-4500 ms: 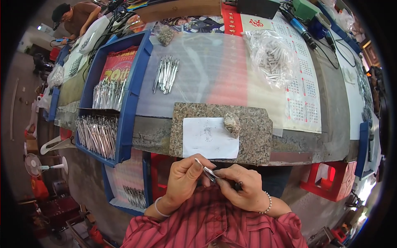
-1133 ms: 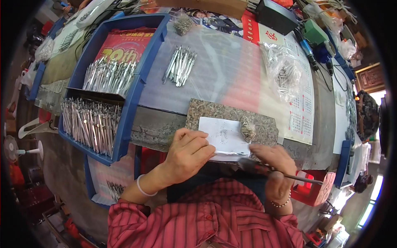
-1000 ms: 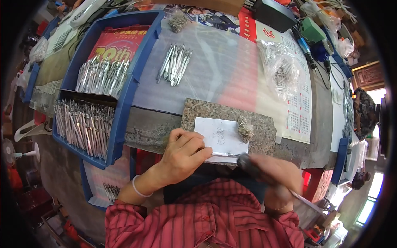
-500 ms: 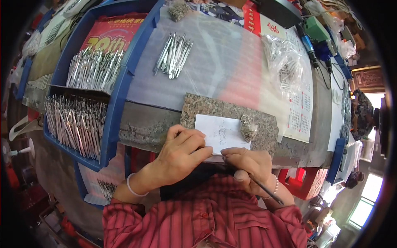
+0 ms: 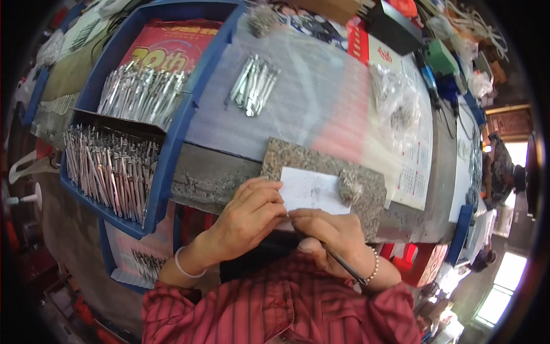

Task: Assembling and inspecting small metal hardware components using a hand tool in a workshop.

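Note:
A white sheet of paper [image 5: 295, 183] lies on a speckled granite slab [image 5: 372, 218] at the table's near edge. Tiny dark specks [image 5: 315, 195] are scattered on the sheet. By its right side sits a small clear bag of tiny metal parts [image 5: 350, 189]. My left hand [image 5: 247, 213] is at the sheet's left edge, thumb and fingers pinched together; whatever they grip is hidden. Close beside those fingertips is my right hand [image 5: 327, 232], closed around a slim dark rod-like tool [image 5: 345, 266] that slants back toward my wrist. The tool's working end cannot be made out.
A blue tray [image 5: 157, 198] packed with slender metal tools stands at left. Several similar tools [image 5: 254, 86] lie on the covered table beyond the slab. A clear plastic bag [image 5: 398, 109] rests at right on a printed calendar sheet [image 5: 415, 178]. Below is a red stool [image 5: 421, 266].
My right hand has shifted left, bringing its fingertips closer to my left hand's. The whole view has moved slightly, so the table's things appear a little farther right.

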Demonstrator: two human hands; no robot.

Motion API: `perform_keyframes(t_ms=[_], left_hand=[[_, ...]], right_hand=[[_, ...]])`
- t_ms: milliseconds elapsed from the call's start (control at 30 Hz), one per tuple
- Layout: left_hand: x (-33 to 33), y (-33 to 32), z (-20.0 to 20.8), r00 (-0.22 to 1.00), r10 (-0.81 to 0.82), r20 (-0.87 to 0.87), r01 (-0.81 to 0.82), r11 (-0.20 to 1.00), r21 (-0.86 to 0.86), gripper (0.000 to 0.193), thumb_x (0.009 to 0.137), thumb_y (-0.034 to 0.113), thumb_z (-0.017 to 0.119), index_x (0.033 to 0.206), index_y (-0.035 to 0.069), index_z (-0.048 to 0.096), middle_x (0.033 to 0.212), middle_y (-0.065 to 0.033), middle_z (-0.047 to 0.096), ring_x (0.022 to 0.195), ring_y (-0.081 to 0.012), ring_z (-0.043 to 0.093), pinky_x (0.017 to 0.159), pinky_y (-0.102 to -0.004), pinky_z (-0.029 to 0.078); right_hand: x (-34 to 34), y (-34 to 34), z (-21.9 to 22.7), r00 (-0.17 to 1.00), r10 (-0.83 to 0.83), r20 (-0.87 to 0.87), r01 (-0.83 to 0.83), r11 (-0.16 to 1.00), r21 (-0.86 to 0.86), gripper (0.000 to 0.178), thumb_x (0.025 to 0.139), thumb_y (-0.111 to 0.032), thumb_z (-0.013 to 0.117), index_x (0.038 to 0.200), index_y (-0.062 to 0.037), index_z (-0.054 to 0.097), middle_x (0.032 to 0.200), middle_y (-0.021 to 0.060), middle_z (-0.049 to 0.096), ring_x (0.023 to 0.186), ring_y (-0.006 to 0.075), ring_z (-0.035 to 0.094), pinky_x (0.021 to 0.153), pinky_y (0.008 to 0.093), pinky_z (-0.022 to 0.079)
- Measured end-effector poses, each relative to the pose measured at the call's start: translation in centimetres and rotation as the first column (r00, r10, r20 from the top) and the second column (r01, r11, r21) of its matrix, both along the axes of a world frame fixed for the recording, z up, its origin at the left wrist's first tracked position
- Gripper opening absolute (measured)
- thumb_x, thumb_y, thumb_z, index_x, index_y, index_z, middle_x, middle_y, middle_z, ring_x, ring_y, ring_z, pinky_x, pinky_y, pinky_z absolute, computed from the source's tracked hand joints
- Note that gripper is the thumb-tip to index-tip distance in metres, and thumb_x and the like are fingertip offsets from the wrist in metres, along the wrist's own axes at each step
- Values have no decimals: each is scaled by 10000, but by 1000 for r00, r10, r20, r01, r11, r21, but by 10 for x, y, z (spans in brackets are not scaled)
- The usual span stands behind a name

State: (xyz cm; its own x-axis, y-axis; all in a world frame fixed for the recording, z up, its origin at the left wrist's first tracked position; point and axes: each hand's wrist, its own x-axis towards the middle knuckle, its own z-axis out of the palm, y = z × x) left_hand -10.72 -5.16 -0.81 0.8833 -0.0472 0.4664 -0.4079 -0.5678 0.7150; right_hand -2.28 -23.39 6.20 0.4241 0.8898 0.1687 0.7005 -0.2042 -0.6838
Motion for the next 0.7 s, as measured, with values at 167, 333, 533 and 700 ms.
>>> perform_keyframes(t_ms=[167,333,533,700], left_hand=[[-1,0,0,1000,-18,-2,18,999,-31,195,741,15,709,893,35,588,947,-91,556,1051,-317,569,927,-446,438],[-2,1,-1,1000,-16,12,17,999,-32,194,735,23,719,879,38,589,938,-95,558,1041,-316,572,924,-444,441],[-1,-1,2,1000,-9,-8,9,1000,-20,191,737,23,721,875,39,591,937,-88,562,1039,-314,575,921,-439,441],[1,-2,1,1000,-1,-1,1,999,-36,231,692,5,757,875,41,622,908,-90,590,1008,-316,602,892,-448,456]], right_hand=[[5,-8,8,990,-63,-123,71,995,69,190,875,-179,627,974,-18,617,962,142,683,701,279,682,572,324,533],[-9,-9,38,962,-165,218,106,960,258,226,861,-179,621,955,26,618,882,168,697,615,276,675,535,338,532],[6,-7,4,972,-101,-213,90,994,-58,229,920,-260,590,1016,-52,597,909,100,665,699,306,650,578,354,516],[-5,-40,13,909,-309,-279,355,925,135,414,1007,-331,387,984,11,618,979,180,688,588,182,653,551,276,520]])
